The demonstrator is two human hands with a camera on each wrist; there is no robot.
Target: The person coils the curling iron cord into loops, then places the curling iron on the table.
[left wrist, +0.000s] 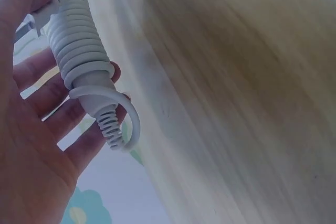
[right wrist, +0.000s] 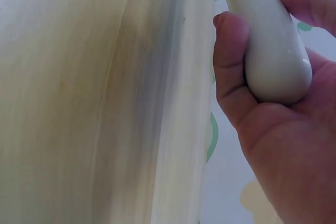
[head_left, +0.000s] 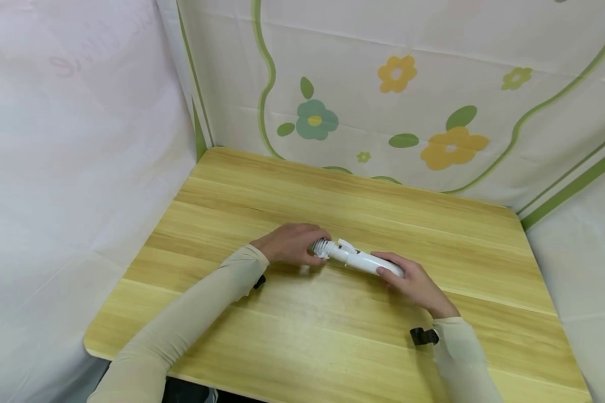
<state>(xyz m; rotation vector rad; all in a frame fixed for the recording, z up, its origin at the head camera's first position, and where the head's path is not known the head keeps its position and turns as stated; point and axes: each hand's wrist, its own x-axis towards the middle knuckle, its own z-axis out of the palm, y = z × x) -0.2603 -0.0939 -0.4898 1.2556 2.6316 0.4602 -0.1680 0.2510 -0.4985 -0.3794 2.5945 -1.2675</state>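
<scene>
A white curling iron is held slantwise between both hands, low over the table. My left hand grips its handle end, where a white cord is wound in several tight turns. In the left wrist view the thumb presses a small white piece against the coils, and the fingers pass behind them. A ribbed cord sleeve and a loose cord loop stick out past the handle. My right hand holds the smooth, rounded far end, thumb on one side and fingers on the other.
The wood-grain table spreads under both hands. A white cloth wall with printed flowers stands along its back edge, and plain white cloth hangs at the left. A black wrist mount is strapped at the right sleeve.
</scene>
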